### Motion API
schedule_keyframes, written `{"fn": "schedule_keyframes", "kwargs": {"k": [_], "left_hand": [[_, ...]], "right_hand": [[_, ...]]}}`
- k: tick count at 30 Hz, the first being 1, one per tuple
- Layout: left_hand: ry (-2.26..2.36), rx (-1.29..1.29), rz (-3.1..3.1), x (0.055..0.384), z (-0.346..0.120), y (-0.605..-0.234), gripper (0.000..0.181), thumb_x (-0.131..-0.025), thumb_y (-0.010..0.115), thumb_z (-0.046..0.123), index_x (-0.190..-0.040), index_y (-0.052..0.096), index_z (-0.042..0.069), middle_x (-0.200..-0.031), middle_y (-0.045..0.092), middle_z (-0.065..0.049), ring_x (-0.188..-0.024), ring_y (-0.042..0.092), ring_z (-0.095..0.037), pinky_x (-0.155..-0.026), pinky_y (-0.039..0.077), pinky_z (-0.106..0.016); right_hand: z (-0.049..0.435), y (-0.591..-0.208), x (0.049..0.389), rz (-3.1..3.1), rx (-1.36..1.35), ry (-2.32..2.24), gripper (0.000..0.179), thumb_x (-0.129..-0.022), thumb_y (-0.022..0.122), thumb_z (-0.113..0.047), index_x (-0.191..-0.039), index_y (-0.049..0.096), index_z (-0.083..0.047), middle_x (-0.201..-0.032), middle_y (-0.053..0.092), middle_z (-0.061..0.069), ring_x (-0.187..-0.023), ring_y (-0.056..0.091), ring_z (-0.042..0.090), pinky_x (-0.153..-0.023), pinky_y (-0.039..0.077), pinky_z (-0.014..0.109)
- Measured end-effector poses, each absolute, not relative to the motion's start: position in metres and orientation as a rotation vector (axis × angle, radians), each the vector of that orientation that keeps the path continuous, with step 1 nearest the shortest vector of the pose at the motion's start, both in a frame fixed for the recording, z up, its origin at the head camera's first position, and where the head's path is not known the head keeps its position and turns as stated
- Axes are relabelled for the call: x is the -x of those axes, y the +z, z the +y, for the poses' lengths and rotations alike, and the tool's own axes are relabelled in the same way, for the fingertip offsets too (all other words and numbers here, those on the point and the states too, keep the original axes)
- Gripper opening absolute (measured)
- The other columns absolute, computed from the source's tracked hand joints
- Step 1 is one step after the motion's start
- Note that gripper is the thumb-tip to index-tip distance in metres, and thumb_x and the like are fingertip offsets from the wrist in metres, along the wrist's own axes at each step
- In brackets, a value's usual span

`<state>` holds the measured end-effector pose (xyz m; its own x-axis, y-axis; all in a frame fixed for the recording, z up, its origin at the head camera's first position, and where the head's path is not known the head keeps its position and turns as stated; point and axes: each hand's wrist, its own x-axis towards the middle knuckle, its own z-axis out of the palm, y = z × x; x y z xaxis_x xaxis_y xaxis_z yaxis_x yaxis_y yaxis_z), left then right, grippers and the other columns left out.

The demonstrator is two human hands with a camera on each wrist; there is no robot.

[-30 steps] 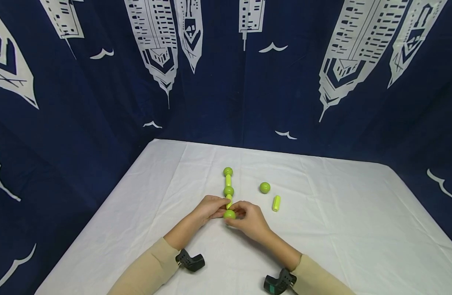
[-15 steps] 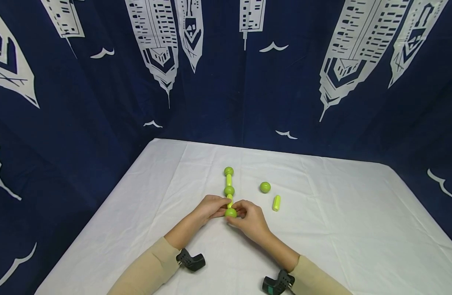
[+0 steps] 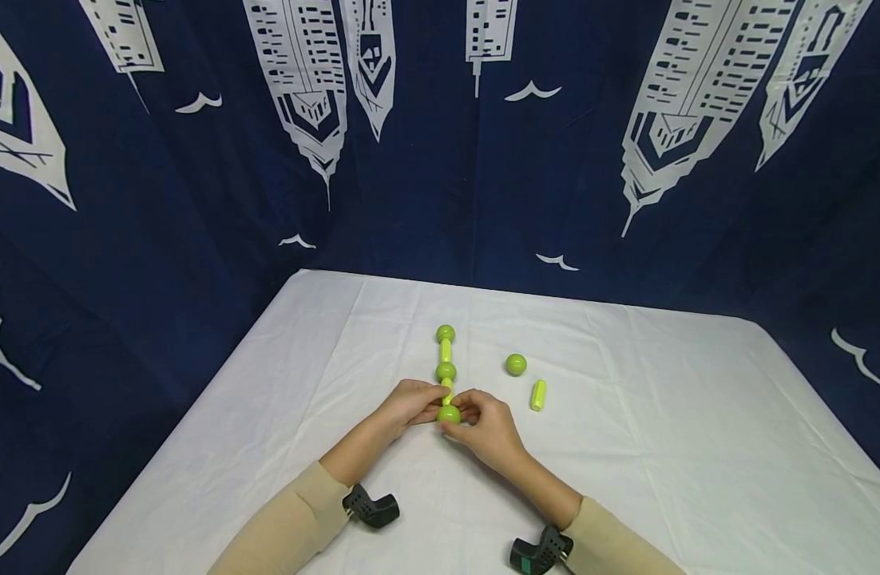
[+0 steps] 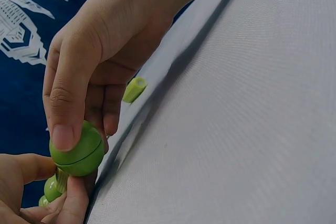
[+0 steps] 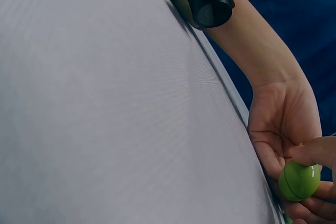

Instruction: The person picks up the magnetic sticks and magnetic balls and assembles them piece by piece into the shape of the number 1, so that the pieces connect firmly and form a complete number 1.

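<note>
A chain of green balls and yellow-green rods lies lengthwise in front of me in the head view, with a far ball (image 3: 445,334), a far rod (image 3: 445,350) and a middle ball (image 3: 445,371). My left hand (image 3: 413,403) pinches the nearer rod (image 3: 448,386) between thumb and fingers. At the chain's near end, my right hand (image 3: 489,426) grips the near ball (image 3: 449,414). That ball (image 4: 79,153) shows a seam line in the left wrist view, and it sits against the rod's end. Fingers partly hide the nearer rod.
To the right of the chain, a loose green ball (image 3: 516,365) and a loose yellow-green rod (image 3: 538,395) lie on the white tablecloth (image 3: 663,447). Behind the table hangs a dark blue curtain (image 3: 426,208) with white building prints.
One second ago, the rod's pointed-looking end showed above the near ball; the ball has since moved slightly up the chain and lines up with the rod. Both hands keep their grips.
</note>
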<state>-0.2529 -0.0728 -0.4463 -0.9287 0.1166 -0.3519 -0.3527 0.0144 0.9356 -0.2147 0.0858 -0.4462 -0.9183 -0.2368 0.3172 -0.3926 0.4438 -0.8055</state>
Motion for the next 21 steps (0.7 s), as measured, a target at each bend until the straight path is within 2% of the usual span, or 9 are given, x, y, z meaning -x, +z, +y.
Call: {"fn": "schedule_keyframes", "kwargs": {"k": [11,21], "left_hand": [[1.943,0.247,1.971,0.249,-0.076,-0.446,0.032,-0.093,0.063,0.015,-0.11,0.064,-0.012,-0.084,0.067,-0.007,-0.073,0.066,-0.009,-0.074,0.058,-0.022],[1.92,0.154,1.879,0.232,-0.084,-0.441,0.034,-0.096,0.06,0.017,-0.112,0.063,-0.013,-0.085,0.071,-0.01,-0.077,0.07,-0.014,-0.075,0.058,-0.022]], "right_hand": [[0.087,-0.447,0.216,-2.533,-0.528,1.538,0.027,-0.071,0.087,-0.009,-0.091,0.069,-0.003,-0.081,0.066,0.001,-0.075,0.063,0.017,-0.066,0.055,0.024],[0.089,-0.445,0.217,-2.538,-0.527,1.552,0.024,-0.074,0.085,-0.008,-0.091,0.069,-0.003,-0.081,0.066,0.0,-0.076,0.062,0.013,-0.068,0.056,0.024]]}}
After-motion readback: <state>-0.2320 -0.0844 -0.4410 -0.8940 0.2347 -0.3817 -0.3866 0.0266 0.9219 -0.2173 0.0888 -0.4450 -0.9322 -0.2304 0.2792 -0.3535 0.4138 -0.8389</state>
